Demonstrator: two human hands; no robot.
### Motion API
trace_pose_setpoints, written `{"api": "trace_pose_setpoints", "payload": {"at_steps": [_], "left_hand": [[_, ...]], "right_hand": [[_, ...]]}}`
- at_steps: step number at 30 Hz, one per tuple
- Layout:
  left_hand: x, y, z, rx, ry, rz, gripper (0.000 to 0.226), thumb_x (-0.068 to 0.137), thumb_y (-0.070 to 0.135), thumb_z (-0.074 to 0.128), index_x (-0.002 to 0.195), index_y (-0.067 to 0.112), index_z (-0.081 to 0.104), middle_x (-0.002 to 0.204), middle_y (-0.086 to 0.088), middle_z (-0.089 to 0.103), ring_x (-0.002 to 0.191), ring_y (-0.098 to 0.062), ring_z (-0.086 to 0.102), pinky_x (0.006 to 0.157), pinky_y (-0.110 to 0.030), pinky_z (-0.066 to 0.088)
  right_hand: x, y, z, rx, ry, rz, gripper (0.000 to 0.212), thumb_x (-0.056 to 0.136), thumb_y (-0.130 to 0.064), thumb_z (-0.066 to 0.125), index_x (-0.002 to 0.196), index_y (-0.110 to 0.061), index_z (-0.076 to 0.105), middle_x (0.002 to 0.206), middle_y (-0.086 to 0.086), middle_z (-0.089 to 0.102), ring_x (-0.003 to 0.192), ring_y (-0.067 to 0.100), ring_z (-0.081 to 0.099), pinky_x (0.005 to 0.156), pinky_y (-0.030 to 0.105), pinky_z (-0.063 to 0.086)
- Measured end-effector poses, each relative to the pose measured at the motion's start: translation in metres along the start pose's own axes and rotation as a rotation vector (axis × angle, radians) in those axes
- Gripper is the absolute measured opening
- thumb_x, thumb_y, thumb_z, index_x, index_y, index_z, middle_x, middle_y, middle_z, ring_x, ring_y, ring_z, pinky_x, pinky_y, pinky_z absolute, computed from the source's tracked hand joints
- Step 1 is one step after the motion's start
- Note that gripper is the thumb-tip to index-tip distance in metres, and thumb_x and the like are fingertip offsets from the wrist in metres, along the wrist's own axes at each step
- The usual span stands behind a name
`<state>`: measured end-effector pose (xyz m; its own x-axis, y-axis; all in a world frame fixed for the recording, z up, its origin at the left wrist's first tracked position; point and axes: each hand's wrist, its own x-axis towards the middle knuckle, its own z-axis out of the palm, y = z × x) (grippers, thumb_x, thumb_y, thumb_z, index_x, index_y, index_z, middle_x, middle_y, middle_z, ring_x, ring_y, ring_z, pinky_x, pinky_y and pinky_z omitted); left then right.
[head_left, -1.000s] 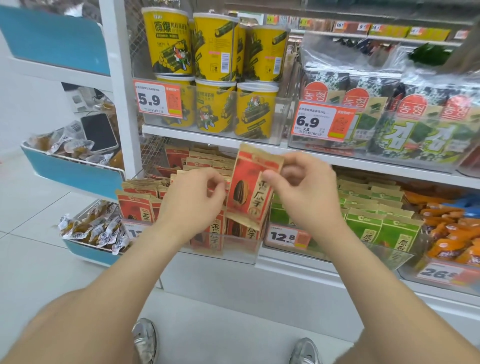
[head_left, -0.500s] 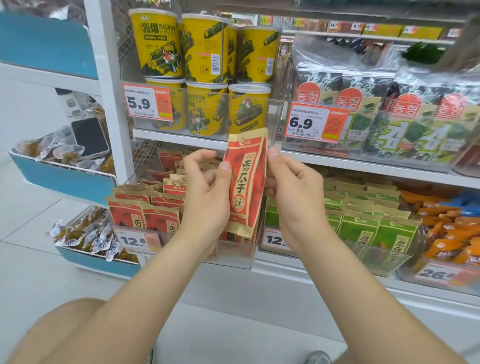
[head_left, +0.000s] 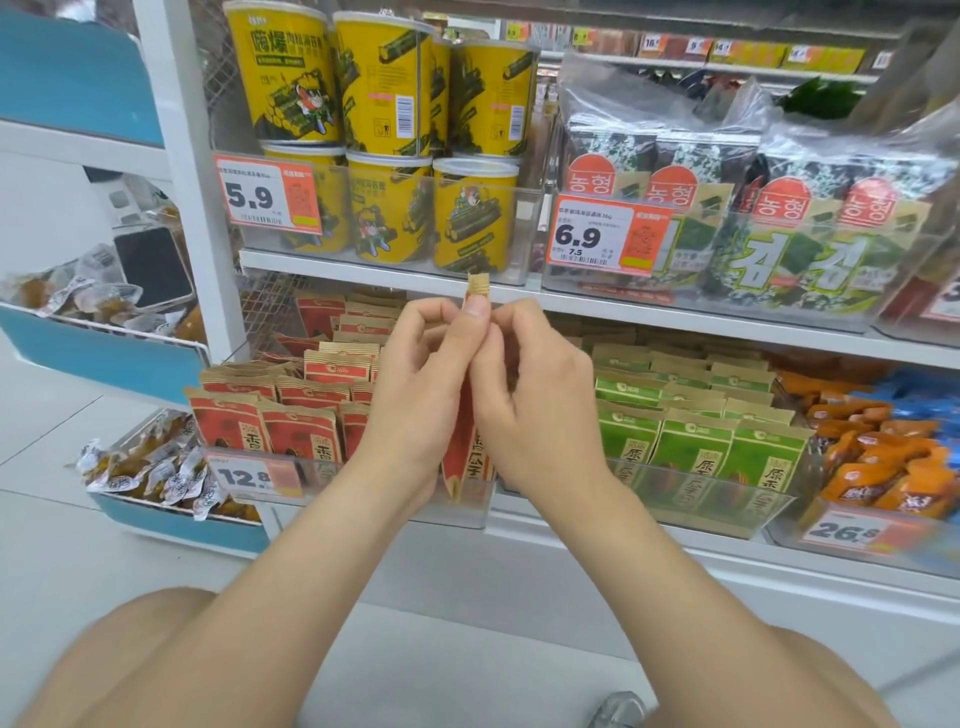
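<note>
We hold one red packet (head_left: 464, 441) at the centre of the frame, edge-on to us, in front of the lower shelf (head_left: 649, 535). Our left hand (head_left: 415, 395) and right hand (head_left: 530, 410) both pinch it near its top, fingertips closed on the crimped seal, whose tan end pokes up above them. Its bottom hangs between our wrists. We judge that it is kept upright and thin so it can slide on end into the row of red packs (head_left: 291, 436) at lower left. Those stand face-out so their labels can be read above the price tag (head_left: 249, 475). The green packs (head_left: 691, 452), right of centre, stand the same way in their own tray, sorted by kind.
</note>
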<state>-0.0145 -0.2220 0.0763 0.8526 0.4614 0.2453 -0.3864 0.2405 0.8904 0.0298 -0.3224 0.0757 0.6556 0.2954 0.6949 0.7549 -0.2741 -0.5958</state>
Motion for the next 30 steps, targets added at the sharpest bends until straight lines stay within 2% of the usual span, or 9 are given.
{"api": "trace_pose_setpoints", "payload": {"at_steps": [3,6,10,13,20,24,26,28,30], "left_hand": [[-0.001,0.001,0.003,-0.135,0.011,-0.069,0.013,0.105,0.031,0.065,0.098,0.021,0.063,0.095,-0.006,0.070,0.089,-0.022,0.068,0.081,-0.040,0.054],[-0.003,0.000,0.005,-0.177,0.003,-0.130,0.012,0.106,0.021,0.058,0.095,0.020,0.059,0.086,-0.002,0.066,0.079,-0.016,0.067,0.074,-0.034,0.051],[-0.003,-0.001,0.003,-0.155,-0.005,-0.123,0.009,0.110,0.017,0.054,0.112,0.010,0.060,0.092,-0.009,0.070,0.082,-0.018,0.070,0.072,-0.031,0.057],[-0.001,-0.002,-0.001,-0.108,-0.021,-0.105,0.010,0.109,0.019,0.058,0.110,0.010,0.063,0.092,-0.010,0.067,0.081,-0.019,0.064,0.074,-0.033,0.053],[-0.004,-0.002,-0.005,-0.070,-0.056,-0.124,0.012,0.109,0.015,0.056,0.099,0.016,0.062,0.088,-0.005,0.065,0.077,-0.015,0.061,0.073,-0.032,0.045],[-0.005,0.003,-0.010,-0.082,-0.058,-0.135,0.012,0.110,0.016,0.056,0.100,0.017,0.062,0.085,-0.004,0.066,0.076,-0.015,0.060,0.072,-0.033,0.046],[-0.005,0.004,-0.012,-0.099,-0.038,-0.136,0.013,0.110,0.018,0.056,0.099,0.017,0.062,0.083,-0.005,0.066,0.076,-0.017,0.059,0.073,-0.035,0.047],[-0.005,0.004,-0.013,-0.121,-0.005,-0.119,0.012,0.111,0.022,0.056,0.102,0.018,0.061,0.088,-0.007,0.066,0.082,-0.022,0.059,0.076,-0.039,0.048],[-0.007,0.005,-0.013,-0.131,0.042,-0.104,0.010,0.113,0.024,0.054,0.106,0.017,0.057,0.089,-0.008,0.066,0.078,-0.020,0.061,0.074,-0.037,0.049]], "right_hand": [[0.000,-0.002,0.002,0.068,-0.001,0.085,0.015,0.110,-0.025,0.055,0.098,-0.020,0.061,0.094,-0.007,0.060,0.093,0.003,0.055,0.079,0.014,0.037],[0.000,0.003,0.000,0.151,-0.088,0.182,0.016,0.113,-0.030,0.049,0.104,-0.021,0.059,0.098,-0.008,0.066,0.099,0.014,0.063,0.079,0.024,0.042],[0.005,0.009,-0.011,0.185,-0.151,0.107,0.016,0.113,-0.032,0.053,0.104,-0.019,0.059,0.095,-0.008,0.069,0.089,0.012,0.066,0.076,0.025,0.047],[0.008,0.012,-0.014,0.355,-0.104,0.230,0.020,0.112,-0.027,0.056,0.096,-0.019,0.064,0.081,-0.010,0.068,0.072,0.009,0.060,0.068,0.033,0.049],[-0.001,0.001,-0.006,0.647,-0.061,0.559,0.024,0.113,-0.020,0.053,0.099,-0.009,0.068,0.083,0.008,0.065,0.078,0.020,0.057,0.074,0.037,0.048],[0.000,-0.004,-0.005,0.652,-0.036,0.492,0.024,0.111,-0.021,0.059,0.099,-0.004,0.071,0.077,0.001,0.068,0.071,0.012,0.060,0.066,0.028,0.050],[0.000,-0.005,-0.006,0.617,-0.044,0.455,0.022,0.108,-0.023,0.065,0.101,-0.004,0.072,0.082,0.002,0.071,0.074,0.012,0.062,0.070,0.028,0.052],[-0.003,-0.005,-0.007,0.562,-0.123,0.441,0.014,0.102,-0.024,0.073,0.104,-0.011,0.070,0.091,-0.005,0.074,0.080,0.013,0.068,0.076,0.031,0.056],[-0.009,-0.003,-0.008,0.470,-0.250,0.438,0.025,0.091,-0.032,0.079,0.109,-0.026,0.063,0.103,-0.009,0.074,0.088,0.018,0.073,0.080,0.039,0.060]]}}
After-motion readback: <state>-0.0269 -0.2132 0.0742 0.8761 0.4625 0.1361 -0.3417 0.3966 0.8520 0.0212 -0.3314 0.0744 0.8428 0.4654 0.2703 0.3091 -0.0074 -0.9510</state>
